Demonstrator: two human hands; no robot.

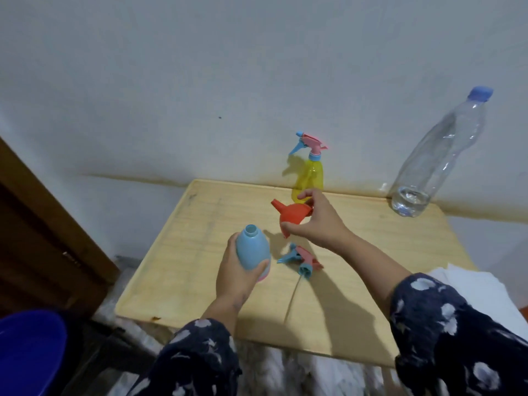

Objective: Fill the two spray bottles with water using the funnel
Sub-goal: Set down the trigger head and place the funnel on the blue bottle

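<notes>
While the blue basin (30, 352) sits low at the far left and a brown wooden door (43, 238) rises above it, the work itself happens on the pale wooden table (177, 281). The left hand (237, 277) is wrapped round the lower body of the blue spray bottle (253, 247), holding it tilted a little to the left, its neck open and uncapped. Just to the right, lying flat on the table, is that bottle's removed trigger head (301, 260), with its thin dip tube trailing toward the near edge. Above it the right hand (315, 221) pinches the rim of the red funnel (291, 217), lifted off the table with its spout aimed up and left, not yet turned toward the open neck. Behind the hand, against the wall, stands the yellow spray bottle (311, 175), its trigger head on. Far right, a clear water bottle (434, 158) with a blue cap stands at the back corner, only a little water showing at its base.

The step in hand looks like seating the funnel in the first bottle. That calls for swinging the spout down, bringing it over the neck, and steadying the blue bottle upright before any pouring. The water bottle must then be uncapped, and the yellow bottle has yet to be opened
</notes>
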